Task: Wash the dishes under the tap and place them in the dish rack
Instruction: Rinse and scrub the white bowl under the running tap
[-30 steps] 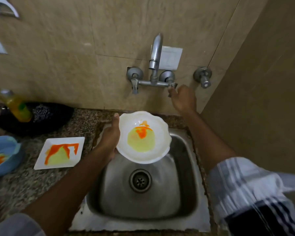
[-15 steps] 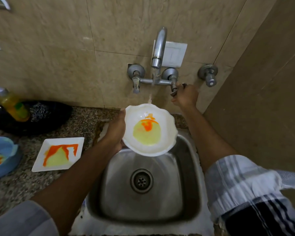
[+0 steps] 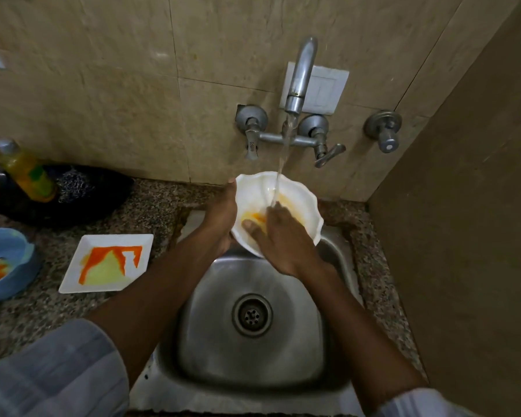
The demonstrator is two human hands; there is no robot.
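A white scalloped bowl (image 3: 298, 203) smeared with yellow and orange is tilted over the steel sink (image 3: 253, 353), right under the tap (image 3: 298, 76). Water runs from the spout into the bowl. My left hand (image 3: 221, 216) grips the bowl's left rim. My right hand (image 3: 280, 236) lies inside the bowl with its fingers flat on the smeared bottom. A white square plate (image 3: 109, 261) with orange and yellow residue lies on the counter to the left. A blue bowl (image 3: 3, 263) with similar residue stands at the far left edge. No dish rack is in view.
A yellow soap bottle (image 3: 27, 173) and a steel scrubber (image 3: 73, 183) sit in a black dish (image 3: 97, 200) at the back left. The right tap lever (image 3: 328, 155) points outward. A brown side wall (image 3: 463, 236) closes off the right. The counter (image 3: 42, 308) is speckled granite.
My right hand left the tap lever and went into the bowl. Water now streams from the spout, and the residue in the bowl has smeared. The bowl sits higher, under the stream.
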